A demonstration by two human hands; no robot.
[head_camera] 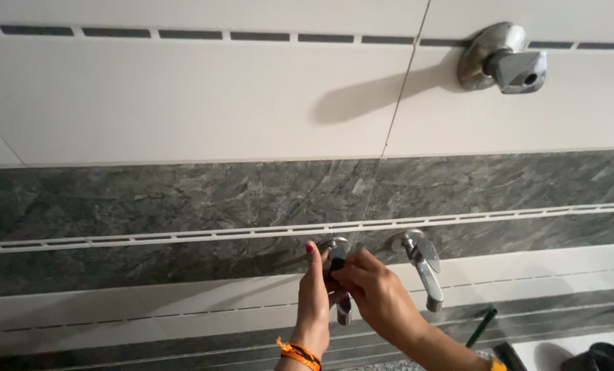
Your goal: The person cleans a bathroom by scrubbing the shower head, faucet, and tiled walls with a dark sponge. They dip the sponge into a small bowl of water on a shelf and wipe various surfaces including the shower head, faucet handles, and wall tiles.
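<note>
Two chrome wall taps sit low on a tiled wall. Both my hands are at the left tap point(342, 310). My left hand point(314, 302), with an orange thread band at the wrist, rests flat against the tap's left side, fingers up. My right hand point(376, 294) pinches a small dark piece point(336, 264) at the top of that tap. The tap's spout end shows below my fingers. The right tap point(424, 269) hangs free with its lever pointing down.
A third chrome fitting point(503, 58) sticks out of the white tiles at the upper right. Grey marbled tile bands cross the wall. A green rod point(481, 327) and dark objects point(599, 357) lie at the bottom right corner.
</note>
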